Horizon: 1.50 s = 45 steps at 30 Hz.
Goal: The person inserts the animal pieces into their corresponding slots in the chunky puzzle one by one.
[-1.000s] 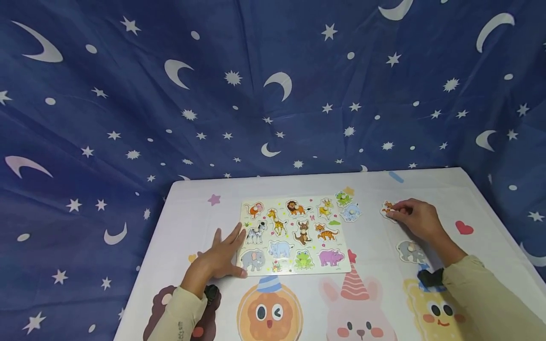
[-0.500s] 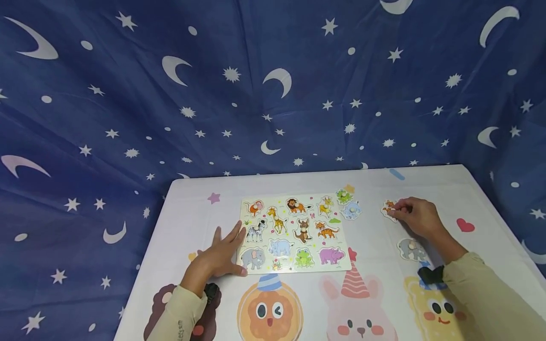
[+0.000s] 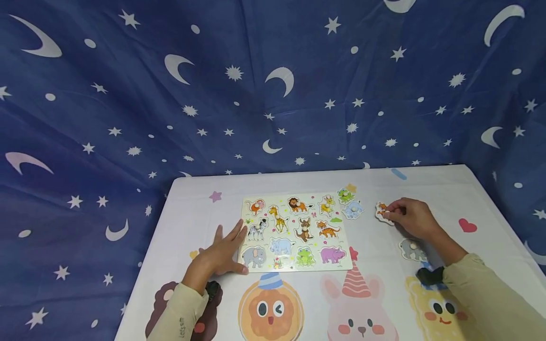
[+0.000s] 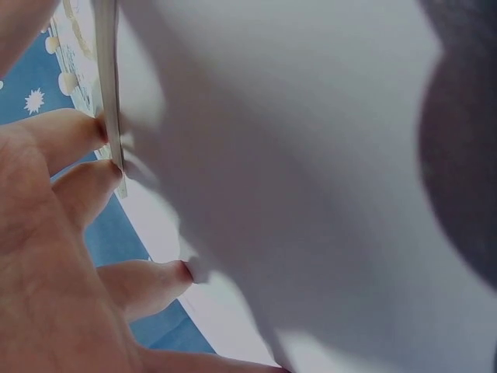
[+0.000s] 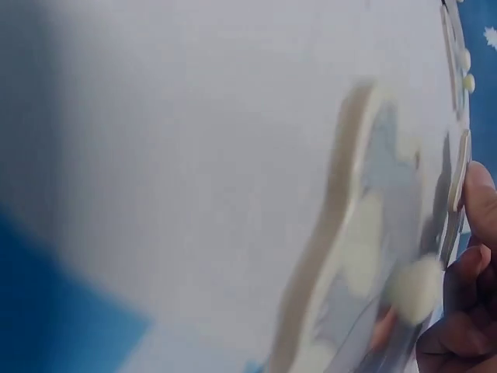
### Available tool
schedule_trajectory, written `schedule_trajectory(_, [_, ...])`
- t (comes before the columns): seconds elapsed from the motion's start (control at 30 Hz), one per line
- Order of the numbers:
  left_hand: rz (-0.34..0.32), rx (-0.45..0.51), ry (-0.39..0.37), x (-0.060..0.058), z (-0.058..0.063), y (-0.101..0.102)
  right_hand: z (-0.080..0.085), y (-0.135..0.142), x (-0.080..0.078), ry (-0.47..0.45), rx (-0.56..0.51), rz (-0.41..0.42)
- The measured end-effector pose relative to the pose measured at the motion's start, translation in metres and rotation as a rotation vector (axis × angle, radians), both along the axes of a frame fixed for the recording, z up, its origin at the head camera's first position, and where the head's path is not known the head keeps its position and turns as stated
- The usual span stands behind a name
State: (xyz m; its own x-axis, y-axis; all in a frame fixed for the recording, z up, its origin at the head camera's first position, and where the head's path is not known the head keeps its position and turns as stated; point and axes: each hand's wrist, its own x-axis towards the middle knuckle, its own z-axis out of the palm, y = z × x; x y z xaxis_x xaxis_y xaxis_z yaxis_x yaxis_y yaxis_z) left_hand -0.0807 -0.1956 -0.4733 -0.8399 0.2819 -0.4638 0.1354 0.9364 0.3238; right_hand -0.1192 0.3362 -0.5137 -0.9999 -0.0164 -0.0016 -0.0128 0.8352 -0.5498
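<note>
My right hand (image 3: 414, 217) pinches an orange-and-white animal puzzle piece (image 3: 380, 211), probably a tiger, between thumb and fingers. In the right wrist view that piece (image 5: 460, 175) appears edge-on at the thumb, tilted off the tabletop. My left hand (image 3: 222, 254) lies with fingers spread against the left edge of the animal puzzle board (image 3: 294, 271). The left wrist view has fingertips touching the board's side edge (image 4: 109, 85). On the board are several animal pictures, some with knobs, among them a lion (image 3: 299, 205) and a giraffe (image 3: 278, 219).
A frog piece (image 3: 346, 195) and a blue-grey animal piece (image 3: 352, 210) lie off the board's upper right corner. Below my right hand lies a grey elephant piece (image 3: 412, 249), close up with its knob (image 5: 415, 289) in the right wrist view. A starry blue curtain (image 3: 273, 94) hangs behind the table.
The orange piece has lifted and tilted slightly, shifting a little to the left with my right hand. My left hand stays at the board's edge.
</note>
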Motion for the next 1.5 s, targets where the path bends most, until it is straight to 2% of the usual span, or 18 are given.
schedule_trajectory(0.33, [0.027, -0.008, 0.003, 0.0, 0.0, 0.001, 0.006, -0.018, 0.002, 0.073, -0.066, 0.092])
schedule_trajectory(0.93, [0.017, -0.01, 0.002, -0.002, -0.001, 0.002, 0.014, -0.057, 0.003, 0.062, -0.105, 0.188])
schedule_trajectory(1.27, [0.025, -0.015, -0.008, 0.0, -0.001, 0.001, 0.022, -0.086, 0.007, 0.074, -0.162, 0.299])
schedule_trajectory(1.5, [0.017, -0.001, 0.007, 0.0, -0.002, 0.0, 0.022, -0.1, 0.005, 0.093, -0.179, 0.367])
